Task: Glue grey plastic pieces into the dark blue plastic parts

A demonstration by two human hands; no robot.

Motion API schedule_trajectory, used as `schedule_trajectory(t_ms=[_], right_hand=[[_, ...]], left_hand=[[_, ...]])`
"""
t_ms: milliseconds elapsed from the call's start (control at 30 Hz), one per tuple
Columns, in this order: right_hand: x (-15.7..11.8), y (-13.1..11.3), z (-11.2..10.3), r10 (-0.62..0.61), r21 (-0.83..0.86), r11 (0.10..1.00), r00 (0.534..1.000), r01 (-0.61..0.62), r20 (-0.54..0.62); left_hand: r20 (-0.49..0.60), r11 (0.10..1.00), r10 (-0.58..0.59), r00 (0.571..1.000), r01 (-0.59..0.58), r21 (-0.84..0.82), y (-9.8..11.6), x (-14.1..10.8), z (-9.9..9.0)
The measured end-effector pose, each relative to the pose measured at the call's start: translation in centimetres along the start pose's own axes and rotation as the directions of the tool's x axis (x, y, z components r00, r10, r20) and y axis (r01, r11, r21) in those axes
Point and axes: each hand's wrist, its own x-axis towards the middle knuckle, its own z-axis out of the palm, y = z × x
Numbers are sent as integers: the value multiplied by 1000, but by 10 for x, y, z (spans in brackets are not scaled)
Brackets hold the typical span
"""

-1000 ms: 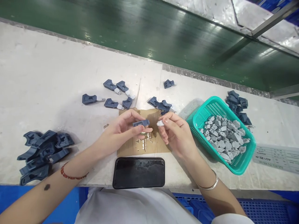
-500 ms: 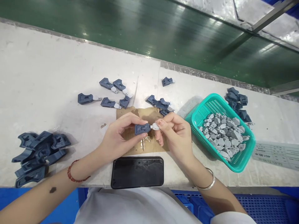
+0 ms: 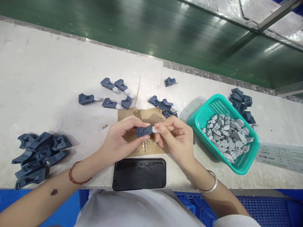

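Observation:
Between thumb and fingers, my left hand [image 3: 123, 135] grips a dark blue-grey plastic part [image 3: 144, 131] above a brown cardboard piece [image 3: 134, 148]. My right hand [image 3: 176, 135] pinches a small light-grey piece [image 3: 154, 129] whose left end meets the right end of the blue part. Fingertips cover much of the grey piece, and how far the two fit together is hidden. Just beyond the hands lie several blue parts [image 3: 163, 104] in a cluster. Farther left, other blue parts [image 3: 86, 99] have grey pieces attached.
A green basket [image 3: 248, 164] of grey pieces [image 3: 230, 135] stands at the right, blue parts [image 3: 241, 104] behind it. A black phone [image 3: 139, 175] lies near the front edge. At the left is a heap of blue parts [image 3: 42, 154]. A green surface [image 3: 142, 34] runs along the back.
My right hand has moved slightly left, bringing the grey piece against the blue part; the narrow gap with the connecting tab between them no longer shows.

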Motion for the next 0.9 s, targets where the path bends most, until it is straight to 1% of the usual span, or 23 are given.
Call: schedule_trajectory(t_ms=[233, 367, 433, 500, 567, 633, 700, 767, 900], right_hand=[[-3, 2, 4, -6, 12, 1000, 1000, 6, 7], [-3, 5, 3, 1, -29, 1000, 1000, -1, 27], [-2, 5, -2, -10, -83, 996, 999, 13, 43], [1, 3, -8, -58, -186, 980, 996, 70, 72], [4, -1, -15, -139, -357, 916, 980, 183, 146], [7, -4, -21, -203, -522, 791, 942, 318, 266], [10, -7, -23, -218, -612, 675, 903, 413, 369], [11, -8, -23, -192, -643, 629, 889, 437, 416], [9, -7, -18, -116, -680, 612, 896, 405, 429]], left_hand=[[-16, 1000, 11, 1000, -10, 10, 0, 0, 1], [8, 999, 42, 999, -43, 24, 0, 1, 0], [21, 1000, 8, 1000, -8, -8, 2, 2, -1], [29, 995, -65, 997, 67, -77, 4, 3, -1], [39, 980, -129, 991, 134, -144, 6, 4, -2], [50, 971, -152, 987, 158, -177, 7, 4, -3], [63, 971, -155, 986, 164, -172, 7, 5, -4], [69, 976, -150, 986, 159, -148, 8, 5, -4], [83, 980, -149, 985, 158, -118, 8, 6, -3]])
